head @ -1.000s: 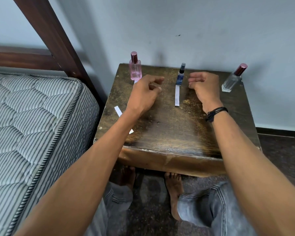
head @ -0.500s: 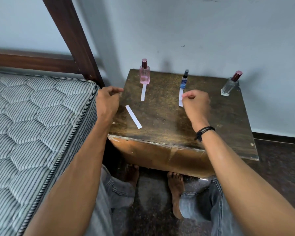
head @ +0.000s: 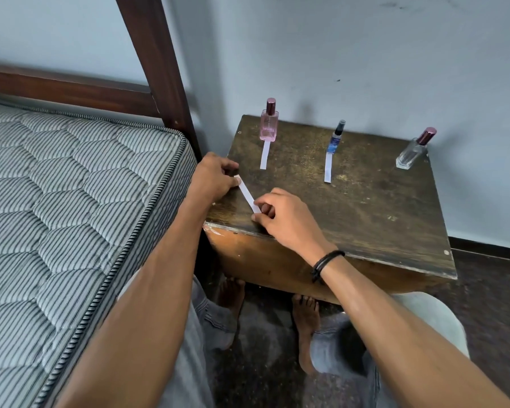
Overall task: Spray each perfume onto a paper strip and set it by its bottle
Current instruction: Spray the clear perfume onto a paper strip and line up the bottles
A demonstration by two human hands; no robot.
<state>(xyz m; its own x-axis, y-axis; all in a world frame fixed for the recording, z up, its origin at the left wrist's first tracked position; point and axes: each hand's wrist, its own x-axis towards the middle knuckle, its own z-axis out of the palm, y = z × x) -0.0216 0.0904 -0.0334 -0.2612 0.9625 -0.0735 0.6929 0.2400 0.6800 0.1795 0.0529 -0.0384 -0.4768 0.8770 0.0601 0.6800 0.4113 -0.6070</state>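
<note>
Three bottles stand along the back of a dark wooden table: a pink perfume bottle, a slim blue spray bottle and a clear bottle with a maroon cap. A white paper strip lies in front of the pink bottle and another white strip in front of the blue one. A third, loose strip lies slanted near the table's front left corner. My left hand pinches its far end. My right hand pinches its near end.
A striped quilted mattress lies close on the left, with a dark wooden bed post behind it. A pale wall backs the table. My knees in grey jeans and my bare feet are on the dark floor below the table's front edge.
My right hand has left the blue bottle's strip and crossed to the loose strip's near end. My left hand has come in from the table's left edge onto its far end.
</note>
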